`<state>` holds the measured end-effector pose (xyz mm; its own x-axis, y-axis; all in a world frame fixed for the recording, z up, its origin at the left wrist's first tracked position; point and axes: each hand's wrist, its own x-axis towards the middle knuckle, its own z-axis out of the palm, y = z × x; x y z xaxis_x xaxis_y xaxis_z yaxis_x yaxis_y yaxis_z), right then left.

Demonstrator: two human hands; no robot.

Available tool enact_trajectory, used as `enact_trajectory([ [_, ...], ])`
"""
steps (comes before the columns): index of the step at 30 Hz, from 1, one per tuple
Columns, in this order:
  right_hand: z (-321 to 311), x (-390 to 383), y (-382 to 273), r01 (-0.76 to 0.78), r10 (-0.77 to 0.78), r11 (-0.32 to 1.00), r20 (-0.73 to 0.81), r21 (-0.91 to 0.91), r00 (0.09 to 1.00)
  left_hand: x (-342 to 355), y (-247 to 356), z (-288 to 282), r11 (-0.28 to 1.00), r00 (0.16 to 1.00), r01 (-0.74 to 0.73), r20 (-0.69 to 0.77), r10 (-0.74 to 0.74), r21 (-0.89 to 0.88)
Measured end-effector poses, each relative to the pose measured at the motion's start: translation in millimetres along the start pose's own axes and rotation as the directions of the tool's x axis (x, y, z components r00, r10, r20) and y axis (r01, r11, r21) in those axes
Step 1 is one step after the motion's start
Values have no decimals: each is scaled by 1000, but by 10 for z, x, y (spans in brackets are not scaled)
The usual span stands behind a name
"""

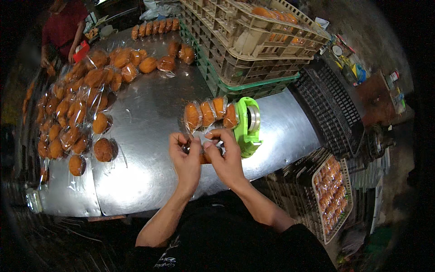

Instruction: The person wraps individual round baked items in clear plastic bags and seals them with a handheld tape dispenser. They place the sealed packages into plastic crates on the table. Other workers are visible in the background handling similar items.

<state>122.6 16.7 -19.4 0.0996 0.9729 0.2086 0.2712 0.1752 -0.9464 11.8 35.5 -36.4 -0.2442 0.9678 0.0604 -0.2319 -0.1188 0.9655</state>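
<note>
My left hand [185, 158] and my right hand [225, 158] are close together over the metal table, thumbs and fingers pinched. Between them they grip the gathered clear plastic of a bag [199, 135]. An orange-brown bun [205, 159] shows partly below my fingers; the hands hide most of it. Just right of my right hand stands a green bag-neck tape sealer [243, 136] with a roll of tape [254, 119] in it. Beyond my fingertips several bagged buns [208, 113] lie in a row, the rightmost against the sealer.
A large heap of bagged buns [77, 109] covers the table's left side. Stacked beige crates [235, 54] stand at the back right on a green crate [267, 87]. A black crate [328, 102] and a crate of packed buns [333, 195] are right. Another person [63, 27] stands far left.
</note>
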Motion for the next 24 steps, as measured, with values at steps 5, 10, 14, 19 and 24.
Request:
enact_trajectory([
  [5,-13,110,-27,-723,551,661,524,201,650,79,260,-369,985,950,-8,306,61,-170],
  [10,295,308,218,-521,378,695,365,495,851,340,11,-681,834,941,331,88,-327,-442],
  [14,247,663,267,-289,261,943,173,163,950,681,-506,-559,982,996,20,-86,-4,186],
  [19,-47,942,248,-277,260,927,98,254,961,1158,-853,-746,886,966,250,-44,-254,390],
  [24,-12,810,148,-177,163,959,78,220,983,2225,-527,-2204,-86,786,445,-343,514,892],
])
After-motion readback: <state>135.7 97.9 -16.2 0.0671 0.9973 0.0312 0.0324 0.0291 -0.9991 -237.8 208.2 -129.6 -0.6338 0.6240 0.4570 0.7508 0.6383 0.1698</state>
